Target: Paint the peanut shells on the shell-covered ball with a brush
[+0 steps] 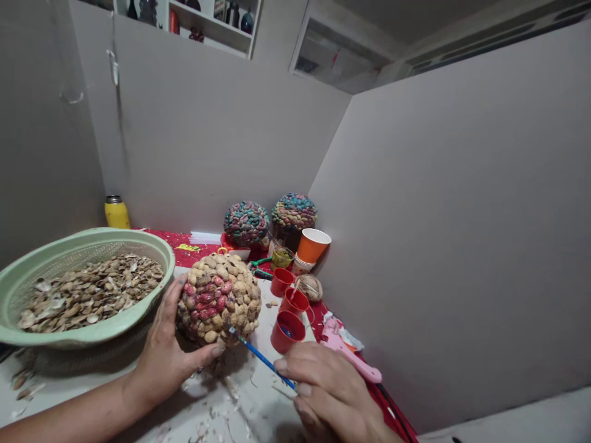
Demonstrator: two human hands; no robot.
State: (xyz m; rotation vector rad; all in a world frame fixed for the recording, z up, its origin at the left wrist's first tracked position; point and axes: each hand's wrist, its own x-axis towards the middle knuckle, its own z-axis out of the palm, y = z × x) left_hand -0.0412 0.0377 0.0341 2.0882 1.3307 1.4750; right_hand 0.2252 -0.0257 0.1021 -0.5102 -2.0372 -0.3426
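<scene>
A round ball covered in peanut shells (240, 289) sits in front of me on the table. Most of its shells are plain tan, while a patch on the upper left is painted red. My left hand (166, 344) grips the ball from its left and lower side, fingers behind and thumb in front. Between the fingers of my right hand (327, 387) is a thin blue paintbrush (263, 357). Its tip is at the ball's lower front, apparently touching the shells. Just beyond my right hand stand several red cups (287, 332); the nearest holds dark blue paint.
At left is a green colander (87, 335) full of shells. Two painted shell balls (247, 223) stand at the back. Orange paper cup (311, 246), twine ball (308, 287) and pink glue gun (351, 351) lie along the right. A yellow bottle (117, 213) is by the wall.
</scene>
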